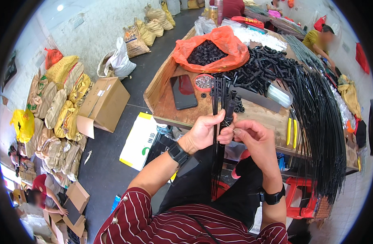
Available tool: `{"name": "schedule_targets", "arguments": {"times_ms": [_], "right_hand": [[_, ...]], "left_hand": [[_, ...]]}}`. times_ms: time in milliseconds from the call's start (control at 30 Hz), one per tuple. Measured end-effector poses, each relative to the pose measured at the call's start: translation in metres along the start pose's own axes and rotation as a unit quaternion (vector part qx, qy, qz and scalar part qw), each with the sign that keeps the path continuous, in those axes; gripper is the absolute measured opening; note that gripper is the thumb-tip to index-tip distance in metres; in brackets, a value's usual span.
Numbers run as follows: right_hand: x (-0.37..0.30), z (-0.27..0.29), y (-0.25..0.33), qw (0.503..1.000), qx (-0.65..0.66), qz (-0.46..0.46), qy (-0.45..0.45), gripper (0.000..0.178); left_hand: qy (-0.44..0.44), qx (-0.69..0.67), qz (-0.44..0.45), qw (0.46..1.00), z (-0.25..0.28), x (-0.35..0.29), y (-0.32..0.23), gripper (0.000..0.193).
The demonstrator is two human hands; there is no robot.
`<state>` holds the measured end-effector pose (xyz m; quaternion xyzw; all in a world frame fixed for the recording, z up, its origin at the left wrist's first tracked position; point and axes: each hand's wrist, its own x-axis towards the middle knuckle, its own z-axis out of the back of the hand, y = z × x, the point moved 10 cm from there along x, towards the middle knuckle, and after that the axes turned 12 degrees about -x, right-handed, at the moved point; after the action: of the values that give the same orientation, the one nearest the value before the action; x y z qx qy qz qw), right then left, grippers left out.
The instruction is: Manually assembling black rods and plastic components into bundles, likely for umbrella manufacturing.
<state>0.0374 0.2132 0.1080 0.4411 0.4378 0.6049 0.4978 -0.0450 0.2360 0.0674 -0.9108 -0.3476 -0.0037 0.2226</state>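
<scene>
Held upright above my lap is a bundle of thin black rods [217, 171] with black plastic tube pieces [230, 106] at its upper end. My left hand [203, 132] is closed round it. Against the bundle, my right hand [256, 140] pinches a thin strand, which looks like wire. On the wooden table [160, 91] just beyond lie a dark phone [183, 92], a red bowl [203, 82] of small metal bits and a heap of black plastic parts [268, 63]. Yellow-handled pliers [292, 131] rest at the right.
Long black rods [322, 134] droop over the table's right edge. An orange-red bag [235, 44] holds black rings. A red stool [298, 199] stands below. Leftward are a cardboard box [105, 103] and stacked sacks [56, 99]. Co-workers sit at far right [316, 42] and lower left [46, 191].
</scene>
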Motion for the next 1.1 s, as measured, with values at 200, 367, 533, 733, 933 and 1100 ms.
{"name": "schedule_targets", "arguments": {"times_ms": [200,367,533,733,933,1100], "right_hand": [[-0.010,0.000,0.020,0.995,-0.021,0.085,-0.050,0.016],[-0.011,0.007,0.023,0.981,-0.124,0.091,-0.120,0.015],[-0.010,0.010,0.002,0.989,-0.041,0.035,-0.141,0.015],[-0.016,0.018,-0.001,0.977,-0.110,0.045,-0.177,0.007],[-0.036,0.018,0.053,0.865,-0.371,0.228,-0.249,0.006],[-0.014,0.038,-0.021,0.978,-0.054,0.075,-0.189,0.009]], "left_hand": [[-0.070,0.057,-0.028,0.996,0.002,-0.001,-0.002,0.035],[-0.131,0.168,-0.111,0.971,-0.004,-0.001,-0.006,0.030],[-0.139,0.212,-0.147,0.956,-0.014,-0.002,-0.007,0.029],[-0.143,0.249,-0.192,0.939,-0.014,0.000,-0.011,0.029],[-0.158,0.298,-0.204,0.919,-0.020,-0.003,-0.010,0.028],[-0.137,0.241,-0.157,0.948,-0.017,0.008,0.002,0.029]]}}
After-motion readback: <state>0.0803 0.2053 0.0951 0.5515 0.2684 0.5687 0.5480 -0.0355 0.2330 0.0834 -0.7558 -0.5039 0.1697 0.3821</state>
